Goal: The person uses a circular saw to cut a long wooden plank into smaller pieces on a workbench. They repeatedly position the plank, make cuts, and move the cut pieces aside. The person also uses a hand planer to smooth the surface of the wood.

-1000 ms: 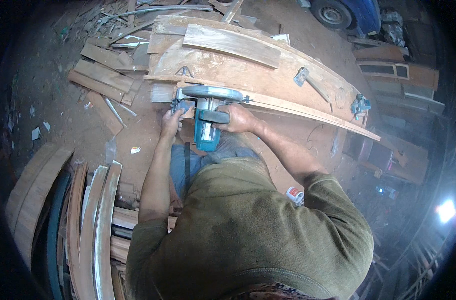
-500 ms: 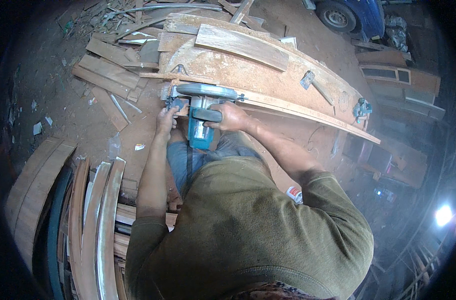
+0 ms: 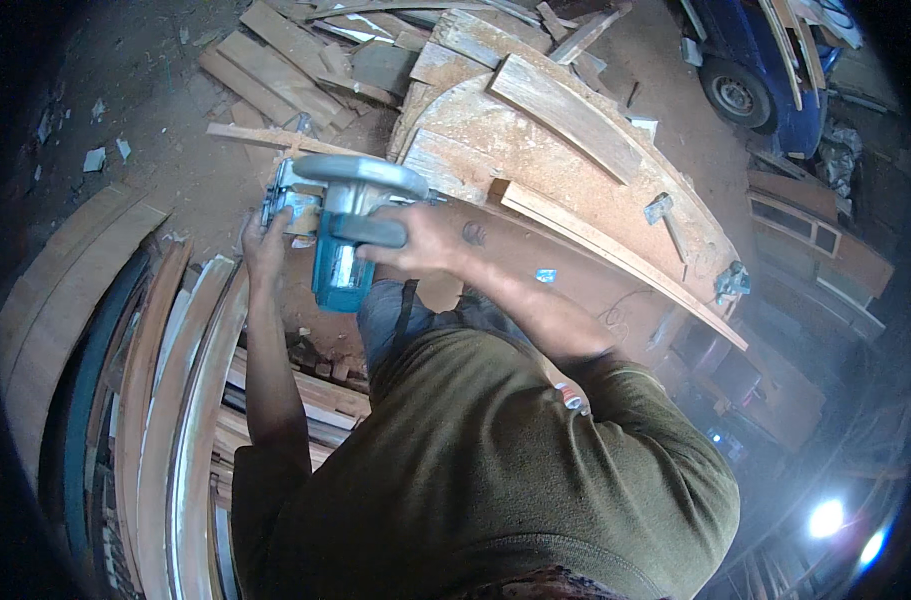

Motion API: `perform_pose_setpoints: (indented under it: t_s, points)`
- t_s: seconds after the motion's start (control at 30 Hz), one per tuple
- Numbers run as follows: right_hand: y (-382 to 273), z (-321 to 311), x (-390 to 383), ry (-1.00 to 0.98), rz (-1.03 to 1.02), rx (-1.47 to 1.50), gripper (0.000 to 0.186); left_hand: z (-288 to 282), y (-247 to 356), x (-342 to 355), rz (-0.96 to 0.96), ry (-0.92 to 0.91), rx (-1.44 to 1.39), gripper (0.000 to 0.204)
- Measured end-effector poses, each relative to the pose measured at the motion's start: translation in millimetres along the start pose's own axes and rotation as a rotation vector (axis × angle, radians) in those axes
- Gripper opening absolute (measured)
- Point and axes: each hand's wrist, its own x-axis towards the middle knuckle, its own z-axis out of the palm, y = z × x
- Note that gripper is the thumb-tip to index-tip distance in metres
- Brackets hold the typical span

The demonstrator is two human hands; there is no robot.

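Note:
A teal and grey circular saw (image 3: pixel 347 250) hangs in front of me, left of the bench's near edge. My right hand (image 3: pixel 420 238) is wrapped round its dark handle. At the saw's left side, my left hand (image 3: pixel 266 245) has its fingers closed on the metal base; their tips are partly hidden. A narrow wood strip (image 3: pixel 245 133) runs behind the saw's guard, which covers part of it. To the right, a long wood batten (image 3: pixel 615 255) lies along the edge of the sawdust-covered bench (image 3: pixel 535 155), its near end apart from the saw.
A loose plank (image 3: pixel 565 115), a hammer (image 3: pixel 667 222) and a teal tool (image 3: pixel 732 281) rest on the bench. Offcuts (image 3: pixel 275 80) are heaped at the far left. Curved boards (image 3: pixel 165 400) stand by my left arm. A blue vehicle's wheel (image 3: pixel 735 92) is at the far right.
Both hands have carried the saw left, away from the batten on the bench. A gap now shows between saw and batten. The whole view has also turned.

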Motion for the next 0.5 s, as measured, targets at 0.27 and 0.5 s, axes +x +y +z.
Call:
perform_pose_setpoints:
  t_s: [0.27, 0.5]
  points:
    - [21.4, -25.1, 3.0, 0.185, 0.116, 0.858, 0.032, 50.6, 198.0, 16.1, 0.304, -0.039, 0.882, 0.051]
    - [25.3, -47.7, -15.3, 0.357, -0.05, 1.112, 0.015, 106.9, 265.5, 8.9, 0.462, -0.097, 1.081, 0.052]
